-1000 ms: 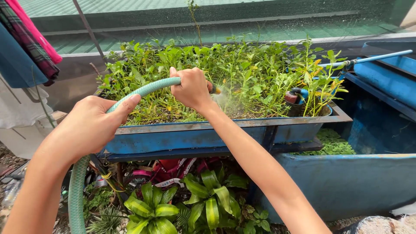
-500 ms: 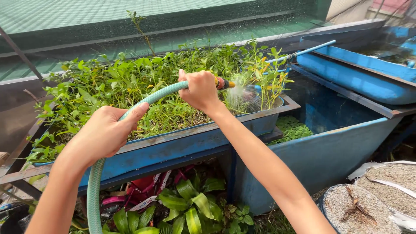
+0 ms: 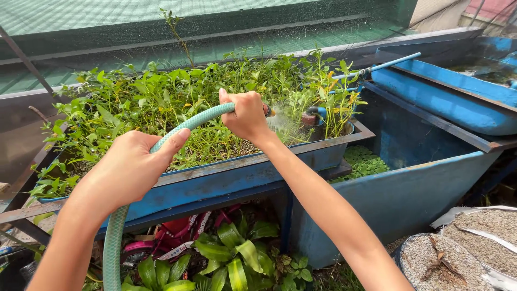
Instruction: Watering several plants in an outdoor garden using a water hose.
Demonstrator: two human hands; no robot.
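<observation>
A pale green garden hose (image 3: 189,123) arcs up from the lower left. My left hand (image 3: 129,170) grips it low on the curve. My right hand (image 3: 246,115) is closed around the nozzle end, and a fine spray of water (image 3: 283,123) fans out to the right of the fist. The spray falls on leafy green plants (image 3: 161,105) growing thickly in a long blue planter trough (image 3: 226,175) on a metal frame.
A big blue tub (image 3: 409,186) with small floating green leaves stands to the right, and another blue trough (image 3: 458,91) with a thin blue pipe lies behind it. Striped-leaf plants (image 3: 237,258) grow below the planter. Open sacks of gravelly grit (image 3: 463,250) sit at the lower right.
The view has swung right since a second ago, losing the hanging clothes and showing the sacks. My right hand has turned the nozzle slightly, and the spray now falls nearer the fist.
</observation>
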